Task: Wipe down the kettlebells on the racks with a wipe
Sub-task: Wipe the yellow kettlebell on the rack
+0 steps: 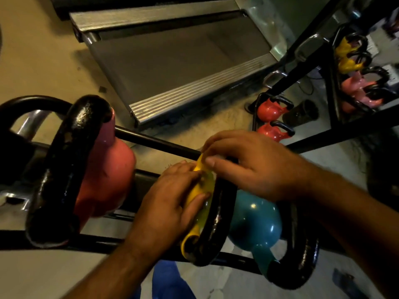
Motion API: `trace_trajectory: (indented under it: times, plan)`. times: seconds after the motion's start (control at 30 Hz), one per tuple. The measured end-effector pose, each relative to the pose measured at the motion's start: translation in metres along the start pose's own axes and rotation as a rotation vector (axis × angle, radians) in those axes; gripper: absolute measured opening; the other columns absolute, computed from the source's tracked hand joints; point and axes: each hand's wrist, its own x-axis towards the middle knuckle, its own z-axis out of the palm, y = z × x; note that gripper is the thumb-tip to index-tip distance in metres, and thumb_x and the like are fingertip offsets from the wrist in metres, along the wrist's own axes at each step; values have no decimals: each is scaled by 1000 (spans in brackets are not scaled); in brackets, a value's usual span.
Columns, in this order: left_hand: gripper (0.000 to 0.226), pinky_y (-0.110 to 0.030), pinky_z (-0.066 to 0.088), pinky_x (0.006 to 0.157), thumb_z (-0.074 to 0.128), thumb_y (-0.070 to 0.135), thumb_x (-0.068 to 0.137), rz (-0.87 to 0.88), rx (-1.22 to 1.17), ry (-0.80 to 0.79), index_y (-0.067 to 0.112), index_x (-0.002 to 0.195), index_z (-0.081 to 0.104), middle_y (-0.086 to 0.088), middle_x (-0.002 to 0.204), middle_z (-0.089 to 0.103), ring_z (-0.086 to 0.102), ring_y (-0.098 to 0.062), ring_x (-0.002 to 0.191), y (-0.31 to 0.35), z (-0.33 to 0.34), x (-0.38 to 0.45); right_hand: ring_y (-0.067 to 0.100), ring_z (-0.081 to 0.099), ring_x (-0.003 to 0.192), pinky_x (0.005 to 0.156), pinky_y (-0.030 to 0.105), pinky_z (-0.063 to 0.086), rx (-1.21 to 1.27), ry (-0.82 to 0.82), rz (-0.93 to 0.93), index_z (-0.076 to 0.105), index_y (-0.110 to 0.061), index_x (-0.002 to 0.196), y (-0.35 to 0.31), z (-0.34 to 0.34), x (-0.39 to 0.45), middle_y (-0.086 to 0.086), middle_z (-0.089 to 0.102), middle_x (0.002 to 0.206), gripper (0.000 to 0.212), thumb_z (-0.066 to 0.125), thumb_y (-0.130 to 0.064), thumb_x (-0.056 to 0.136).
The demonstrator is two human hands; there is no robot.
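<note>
Both hands, left hand [172, 201] and right hand [248, 167], press a thin translucent wipe [208, 180] onto the yellow kettlebell [194, 195] beside the teal kettlebell [255, 223]; bunching there could leave patches unwiped.

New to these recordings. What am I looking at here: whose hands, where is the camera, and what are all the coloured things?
There is one picture, from a camera on a person's head, looking down at their own bare hands. They stand over a black rack of kettlebells in a gym. The left hand and right hand both rest on a yellow kettlebell with a black handle; a thin pale wipe seems to lie under the fingers, though it is hard to make out. A pink kettlebell sits to its left, a teal kettlebell to its right. More kettlebells hang on a second rack beyond.
</note>
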Motion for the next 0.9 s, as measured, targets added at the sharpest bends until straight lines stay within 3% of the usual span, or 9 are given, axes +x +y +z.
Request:
trace_trajectory:
  times: [0.17,0.3,0.4,0.47,0.53,0.6,0.7,0.83,0.9]
  plan:
    - [43,-40,46,104,51,45,92,12,-42,-1,21,128,61,9,132,58,51,-9,129,0,-2,2,7,58,99,83,36,51,-71,-15,-83,73,-25,99,-3,4,2,-9,65,100,52,34,-59,91]
    - [49,-30,41,109,49,52,91,-4,49,21,23,129,61,8,137,56,46,-4,131,3,0,-1,12,61,97,84,43,51,100,65,32,73,-20,99,8,4,4,-3,68,101,55,35,-57,88]
    - [44,-24,40,107,50,48,91,11,13,7,27,129,59,12,135,56,46,-1,130,4,-3,-2,14,63,93,81,42,51,127,45,-75,75,-17,94,4,7,5,-1,69,94,49,41,-52,87]
    - [44,-22,39,107,49,50,91,13,38,9,29,128,59,12,136,55,42,2,131,3,-3,-3,14,65,92,81,45,53,191,59,-23,76,-17,95,8,7,8,-1,70,94,46,43,-49,87]
    - [48,-30,41,110,49,52,91,1,61,6,25,129,60,8,138,56,45,-4,132,2,-1,-1,13,66,92,82,47,54,253,75,60,76,-16,97,14,6,9,0,71,97,42,47,-44,89]
    - [47,-39,44,108,50,51,91,1,32,0,23,126,62,5,137,58,49,-10,131,0,-2,2,14,66,95,83,46,53,199,100,-30,76,-15,95,12,7,5,-1,71,97,38,48,-40,88]
    - [49,-41,45,105,50,49,92,10,20,-10,18,126,64,3,135,59,51,-13,129,-6,-2,3,16,66,104,89,43,51,209,167,-161,76,-12,96,12,14,-7,0,72,103,35,49,-32,88]
    - [48,-41,45,106,51,49,90,8,51,0,18,124,65,1,135,59,52,-15,129,-4,1,5,10,61,116,99,39,48,289,276,-38,76,-11,105,16,24,-11,0,70,116,44,46,-37,87]
    - [46,-40,47,103,52,48,90,17,12,6,18,123,64,3,133,60,54,-13,127,-8,0,3,15,60,119,105,39,46,241,284,-170,75,-8,106,10,32,-19,3,70,116,41,48,-32,86]
